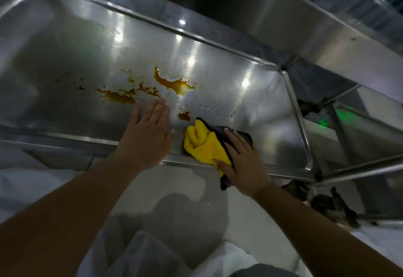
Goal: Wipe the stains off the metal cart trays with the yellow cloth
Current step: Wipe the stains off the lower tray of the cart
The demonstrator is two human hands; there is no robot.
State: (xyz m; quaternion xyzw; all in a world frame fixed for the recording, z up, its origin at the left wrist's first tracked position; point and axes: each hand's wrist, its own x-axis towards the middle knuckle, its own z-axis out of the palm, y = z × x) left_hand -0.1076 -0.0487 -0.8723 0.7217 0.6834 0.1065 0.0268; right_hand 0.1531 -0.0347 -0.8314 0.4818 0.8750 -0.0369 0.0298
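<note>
A metal cart tray [65, 58] fills most of the view, with brown-orange stains [172, 82] smeared across its middle and a small blot close to the cloth. The yellow cloth [202, 143], dark on its other side, lies bunched on the tray's near rim. My right hand [242, 159] presses down on the cloth with the fingers spread over it and the thumb on its near edge. My left hand [148, 135] lies flat on the tray, fingers straight, just left of the cloth and below the stains.
The tray's right corner meets the cart's upright post and rails [309, 124]. A lower shelf [353, 128] with a green glow shows to the right. Another steel surface [305, 19] runs along the far side. A caster wheel [327, 204] stands on the pale floor [163, 189].
</note>
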